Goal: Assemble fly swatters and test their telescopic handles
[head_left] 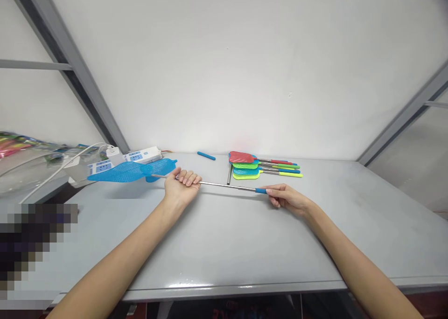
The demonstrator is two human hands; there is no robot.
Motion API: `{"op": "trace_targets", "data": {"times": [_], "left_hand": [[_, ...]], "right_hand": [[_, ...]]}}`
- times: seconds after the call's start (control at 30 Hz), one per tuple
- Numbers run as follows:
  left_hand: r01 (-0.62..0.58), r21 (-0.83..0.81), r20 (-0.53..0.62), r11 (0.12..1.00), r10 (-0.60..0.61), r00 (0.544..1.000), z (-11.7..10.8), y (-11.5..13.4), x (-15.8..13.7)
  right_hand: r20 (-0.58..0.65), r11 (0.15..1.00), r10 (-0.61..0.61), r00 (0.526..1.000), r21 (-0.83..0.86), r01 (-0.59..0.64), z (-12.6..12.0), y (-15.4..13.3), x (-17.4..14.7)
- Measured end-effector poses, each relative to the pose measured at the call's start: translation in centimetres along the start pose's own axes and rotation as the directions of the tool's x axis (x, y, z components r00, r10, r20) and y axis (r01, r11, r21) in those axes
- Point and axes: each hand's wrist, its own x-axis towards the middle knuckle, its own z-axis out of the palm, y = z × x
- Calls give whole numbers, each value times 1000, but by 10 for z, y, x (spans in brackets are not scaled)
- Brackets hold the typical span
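Blue telescopic fly swatter (213, 184): held crosswise above the worktop (224, 244), in front of the person. From where I stand, the person's left grip (182, 184) is clamped around the metal shaft (236, 187); the right grip (287, 199) is clamped on the blue handle (261, 190). Stacked fly swatters (246, 173) lie beyond, near the wall (245, 62); a blue tube (206, 156) lies to their left.

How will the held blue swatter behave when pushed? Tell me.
The blue head may flex, as it looks thin and perforated. The silvery shaft is probably stiff, running straight between the left hand and right hand. With so slim a shaft, the whole is likely light.
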Motion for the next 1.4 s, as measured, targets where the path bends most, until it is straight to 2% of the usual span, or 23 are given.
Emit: {"op": "trace_targets", "data": {"times": [0.2,0.4,0.57,0.73,0.9,1.13,1.4], "left_hand": [[-37,-31,-91,999,34,995,-1,-10,-5],[-90,-44,-154,995,83,985,2,-14,-12],[-144,-6,-138,990,141,980,6,-16,-17],[-213,82,-188,974,225,956,12,-13,-19],[-292,138,-140,946,310,940,18,-13,-23],[-298,153,-146,942,320,936,18,-18,-28],[-324,161,-78,932,340,937,19,-21,-34]], "right_hand": [[-9,999,-1,1000,-36,1,4,-1,-2],[4,998,58,998,36,-58,10,1,-3],[10,995,51,999,82,-52,15,4,-2],[38,987,68,997,141,-73,23,6,-2],[73,974,98,992,199,-111,36,10,-3],[67,964,114,991,236,-126,40,9,-4],[116,941,108,987,307,-139,38,9,-4]]}}
